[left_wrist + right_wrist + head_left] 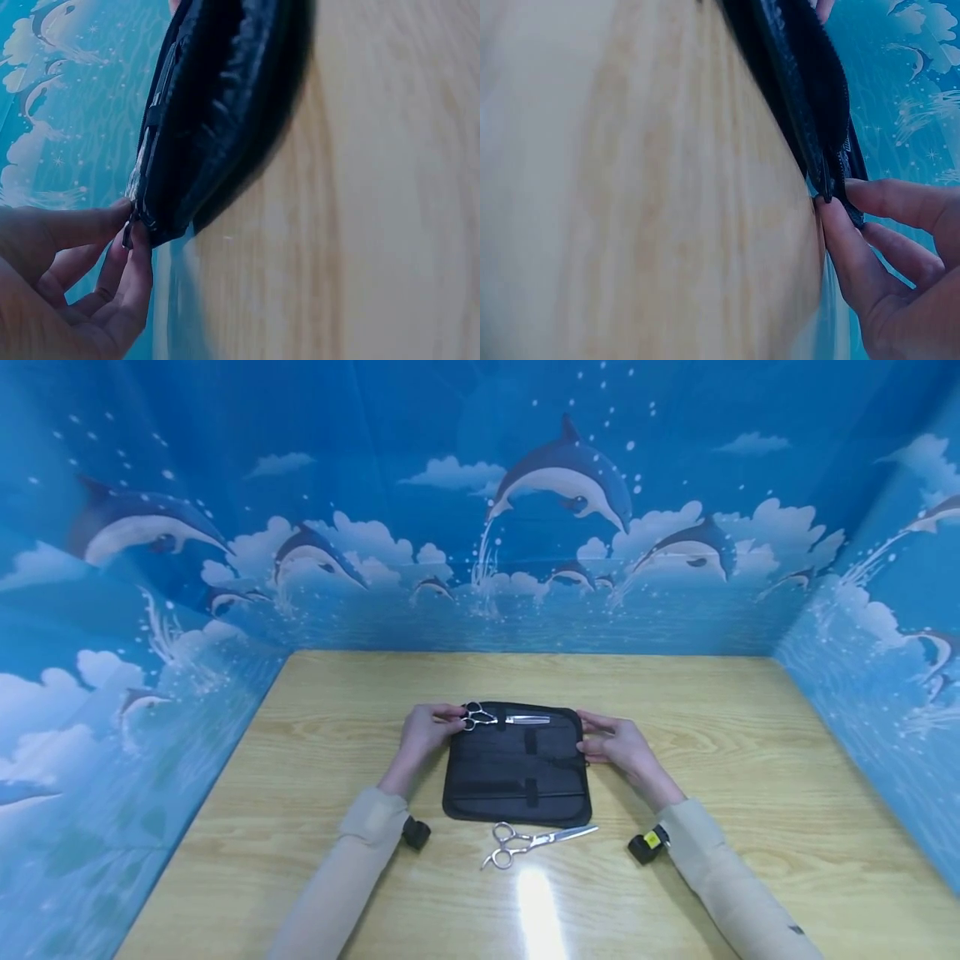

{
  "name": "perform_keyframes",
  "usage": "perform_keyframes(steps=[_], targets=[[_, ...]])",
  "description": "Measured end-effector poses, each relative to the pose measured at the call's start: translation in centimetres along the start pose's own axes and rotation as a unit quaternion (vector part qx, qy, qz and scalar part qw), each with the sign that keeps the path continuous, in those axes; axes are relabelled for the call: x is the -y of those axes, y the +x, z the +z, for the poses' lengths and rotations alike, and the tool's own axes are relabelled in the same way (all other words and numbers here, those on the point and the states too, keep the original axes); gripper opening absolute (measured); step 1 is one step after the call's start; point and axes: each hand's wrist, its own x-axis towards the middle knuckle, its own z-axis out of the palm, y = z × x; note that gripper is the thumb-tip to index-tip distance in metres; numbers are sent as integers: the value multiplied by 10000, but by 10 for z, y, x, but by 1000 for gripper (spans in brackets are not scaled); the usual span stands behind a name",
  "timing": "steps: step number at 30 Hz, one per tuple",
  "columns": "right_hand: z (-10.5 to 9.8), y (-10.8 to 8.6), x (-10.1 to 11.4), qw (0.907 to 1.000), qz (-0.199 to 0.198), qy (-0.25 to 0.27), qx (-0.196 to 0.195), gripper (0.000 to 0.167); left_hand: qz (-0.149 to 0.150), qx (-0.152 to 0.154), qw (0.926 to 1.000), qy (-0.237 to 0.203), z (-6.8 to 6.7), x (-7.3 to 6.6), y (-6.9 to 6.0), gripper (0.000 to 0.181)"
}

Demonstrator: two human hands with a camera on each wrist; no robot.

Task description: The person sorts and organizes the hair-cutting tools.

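A black zip case [487,760] lies opened out, with pockets and strap loops inside. A pair of silver scissors [528,720] sits along its far edge under a loop, finger rings to the left. My left hand [429,727] pinches the case's far left corner beside those rings; thumb and fingertips meet on the edge in the left wrist view. On the opposite side, my right hand [617,748] pinches the case's right edge near the zip, as the right wrist view shows. Closer to me, a second pair of silver scissors [534,841] lies on the table, blades pointing right.
The wood-grain table [750,760] is bordered at the back and sides by a blue dolphin-print curtain [420,602]. Black wrist cameras sit at the left cuff [371,817] and right cuff [686,822]. A bright glare falls on the table near the front.
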Motion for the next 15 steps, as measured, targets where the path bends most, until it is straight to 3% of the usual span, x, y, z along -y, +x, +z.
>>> perform_keyframes(steps=[10,15], targets=[[1,3,-1,10000,46,-79,28,67,-155,148,9996,168,-2,-3,-1,24],[0,3,0,10000,52,-31,49,68,-61,182,9995,252,-3,-4,-2,28]])
